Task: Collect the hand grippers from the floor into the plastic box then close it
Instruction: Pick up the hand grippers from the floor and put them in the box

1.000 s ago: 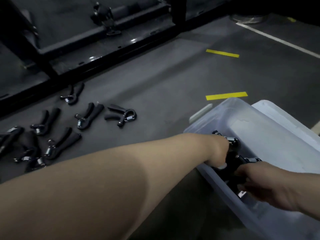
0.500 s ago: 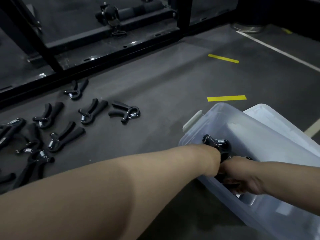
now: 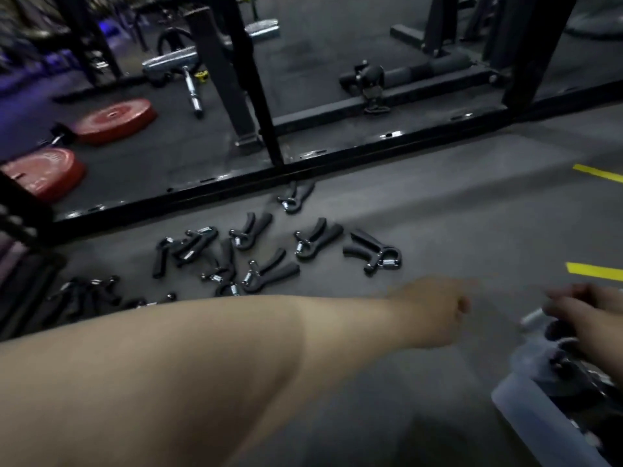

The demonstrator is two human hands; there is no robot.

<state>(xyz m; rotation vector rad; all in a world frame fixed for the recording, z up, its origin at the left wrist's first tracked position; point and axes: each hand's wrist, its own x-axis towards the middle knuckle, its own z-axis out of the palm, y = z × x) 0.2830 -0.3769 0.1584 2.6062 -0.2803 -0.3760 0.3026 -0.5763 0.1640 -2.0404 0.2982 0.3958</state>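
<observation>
Setting: a dim gym floor (image 3: pixel 455 203) of dark rubber, seen from above by a head-worn camera; much of the picture is motion-blurred.
Hand grippers on the floor (image 3: pixel 269 257): about a dozen black grippers with metal springs lie scattered near the middle of the view and trail off toward 8 o'clock. Several overlap in the middle of the heap.
Outlying gripper (image 3: pixel 374 254): it lies by itself at the 3 o'clock end of the scatter, apart from the others.
Farthest gripper (image 3: pixel 296 197): it lies at 12 o'clock from the heap, just beside the base rail of a black rack frame (image 3: pixel 337 156).
Plastic box (image 3: pixel 539 419): translucent and cut off by the frame corner at 5 o'clock. It stands on the floor, well apart from the scatter.
Grippers in the box (image 3: pixel 569 365): dark shapes show inside it, too blurred to count.
Left hand (image 3: pixel 435 311): at the end of a bare forearm that crosses from 8 o'clock, it hangs over bare floor between the scatter and the box. The fingers look curled, but I cannot tell whether it is closed or holding anything.
Right hand (image 3: pixel 586 311): at 3 o'clock, above the box's near end and very blurred. I cannot tell whether it grips anything.
Weight plates (image 3: pixel 114 119): two red discs lie flat at 10 o'clock, beyond the rail.
Yellow tape strips (image 3: pixel 596 271): two short marks on the floor at 3 o'clock.
</observation>
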